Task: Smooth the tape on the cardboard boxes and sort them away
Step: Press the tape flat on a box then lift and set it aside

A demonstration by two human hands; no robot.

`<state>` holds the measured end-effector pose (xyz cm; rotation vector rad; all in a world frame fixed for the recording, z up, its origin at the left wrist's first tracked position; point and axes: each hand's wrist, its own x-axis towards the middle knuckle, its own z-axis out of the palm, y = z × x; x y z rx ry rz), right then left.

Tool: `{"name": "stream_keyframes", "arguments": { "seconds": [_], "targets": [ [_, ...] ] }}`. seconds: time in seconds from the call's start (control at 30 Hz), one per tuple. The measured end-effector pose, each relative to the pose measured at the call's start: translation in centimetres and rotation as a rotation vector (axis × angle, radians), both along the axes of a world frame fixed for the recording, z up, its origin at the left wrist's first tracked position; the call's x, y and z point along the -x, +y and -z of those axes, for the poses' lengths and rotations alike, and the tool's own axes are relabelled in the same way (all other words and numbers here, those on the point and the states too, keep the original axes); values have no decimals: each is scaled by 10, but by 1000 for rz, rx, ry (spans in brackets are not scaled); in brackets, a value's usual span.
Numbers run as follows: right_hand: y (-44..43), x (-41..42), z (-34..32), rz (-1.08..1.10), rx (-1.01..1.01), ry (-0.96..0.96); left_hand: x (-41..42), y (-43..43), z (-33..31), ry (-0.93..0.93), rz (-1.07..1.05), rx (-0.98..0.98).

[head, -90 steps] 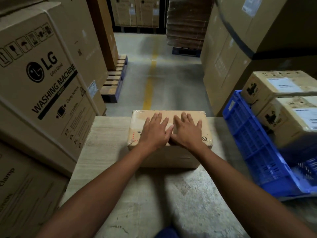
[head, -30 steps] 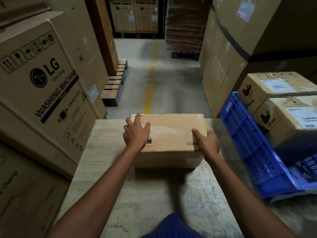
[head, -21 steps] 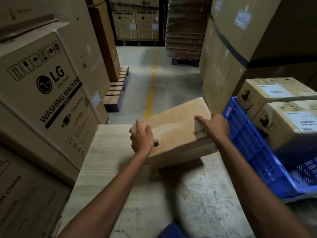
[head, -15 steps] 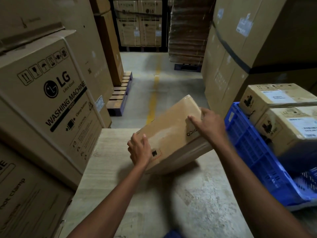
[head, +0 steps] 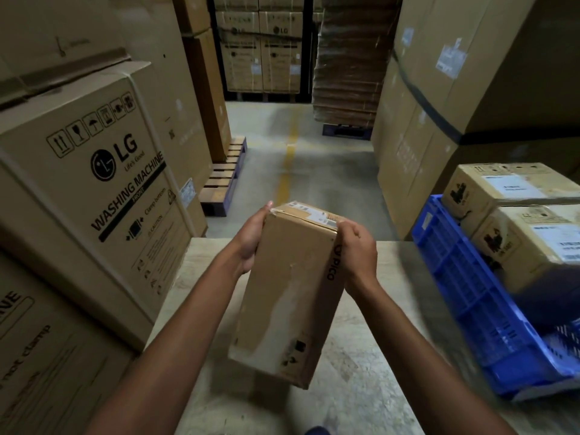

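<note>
Head view shows me both hands up in front, holding one brown box between them; the left hand cups the left side near the top end; the right hand grips the right top corner, fingers curled over it. The box stands on end and leans a little; its top end, with a white label, points away from me; its low end is near me, over the grey tabletop; I cannot tell if it touches. The word PICO runs up its right edge. A blue crate sits tipped just beside the tabletop on the right; two more boxes are in it, one above the other. A big washing machine box stands on the left; past the tabletop I see a yellow line on the floor and a wooden pallet.
</note>
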<state>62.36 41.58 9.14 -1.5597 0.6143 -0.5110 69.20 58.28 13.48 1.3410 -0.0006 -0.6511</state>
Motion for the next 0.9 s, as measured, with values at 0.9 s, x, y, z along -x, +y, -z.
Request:
{"name": "stream_keyframes", "arguments": {
  "seconds": [0.9],
  "targets": [
    [-15, 49, 84, -159, 1122, -271, 61, -11, 115, -1342, -189, -684]
  ]
}}
